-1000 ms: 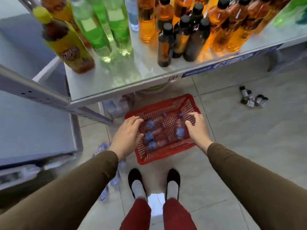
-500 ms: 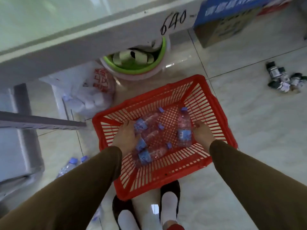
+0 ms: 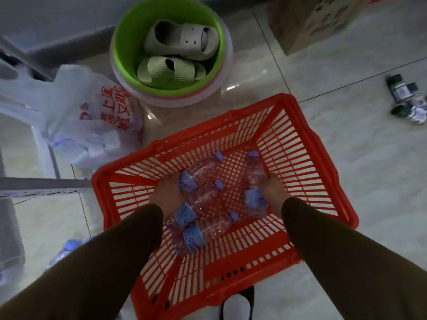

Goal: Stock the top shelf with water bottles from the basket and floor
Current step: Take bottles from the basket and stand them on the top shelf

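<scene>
4 water bottles (image 3: 208, 232) lie on their sides in the red basket (image 3: 298, 162), which sits on the tiled floor (image 3: 360, 158). At the very bottom edge, a white sock in a dark shoe (image 3: 238, 306) peeks out just beside the basket's near rim. Both brown sleeves reach down into the basket. Left hand (image 3: 165, 194) rests on the cluster of 3 bottles at basket centre-left, touching the upper bottle (image 3: 198, 172) near its blue label; fingers are hidden under the hand, cannot tell if curled or spread. Right hand (image 3: 273, 190) is against the single bottle (image 3: 254, 185) at basket right, which lies with cap pointing away; fingers wrap out of view, grip cannot be told. More bottles on the floor (image 3: 62, 252) at lower left, beside the left sleeve, blurred. Grey shelf rail (image 3: 41, 185) runs in from the left, touching the basket's left corner in view. Beyond the basket: white plastic bag with red print (image 3: 92, 116) at left, green bucket (image 3: 124, 35) holding 2 slippers (image 3: 182, 40) at centre. Small dark bottles (image 3: 406, 98) lie scattered on the floor at far right. Cardboard box (image 3: 307, 21) at top right.
</scene>
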Tool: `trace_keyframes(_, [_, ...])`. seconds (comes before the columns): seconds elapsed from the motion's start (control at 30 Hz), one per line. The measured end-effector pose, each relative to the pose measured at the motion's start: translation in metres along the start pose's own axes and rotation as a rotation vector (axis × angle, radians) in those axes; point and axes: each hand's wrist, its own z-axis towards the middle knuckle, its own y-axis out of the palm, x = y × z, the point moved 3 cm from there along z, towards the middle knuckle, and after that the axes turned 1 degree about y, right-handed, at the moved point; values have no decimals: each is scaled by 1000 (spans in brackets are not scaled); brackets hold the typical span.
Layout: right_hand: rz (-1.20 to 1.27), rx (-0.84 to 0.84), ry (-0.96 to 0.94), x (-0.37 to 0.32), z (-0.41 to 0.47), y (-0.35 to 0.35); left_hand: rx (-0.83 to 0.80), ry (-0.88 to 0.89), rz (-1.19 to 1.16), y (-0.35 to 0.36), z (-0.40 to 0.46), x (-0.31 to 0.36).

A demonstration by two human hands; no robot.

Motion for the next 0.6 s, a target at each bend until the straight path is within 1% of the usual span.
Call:
trace_keyframes(0.1, [-44, -39, -35, -4, 6, 10, 14, -5, -15, 8, 9, -5])
trace_keyframes(0.13, [-54, -62, -50, 4, 21, 15, 16, -10, -31, 11, 14, -10])
trace_keyframes(0.2, [31, -108, -29, 12, 39, 24, 7, -19, -62, 17, 22, -17])
trace_keyframes(0.27, [129, -119, -19, -5, 20, 26, -11, -4, -78, 15, 23, -13])
trace_keyframes(0.4, [118, -221, -69, -18, 5, 31, -49, 15, -173, 16, 26, -14])
trace_keyframes(0.47, [113, -231, -85, -19, 4, 31, -71, 42, -129, 16, 30, -15])
trace_keyframes(0.53, [127, -260, -84, -19, 6, 32, -103, 33, -43, 14, 32, -13])
trace_keyframes(0.6, [95, -256, -99, -18, 9, 35, -99, 22, 20, 13, 29, -10])
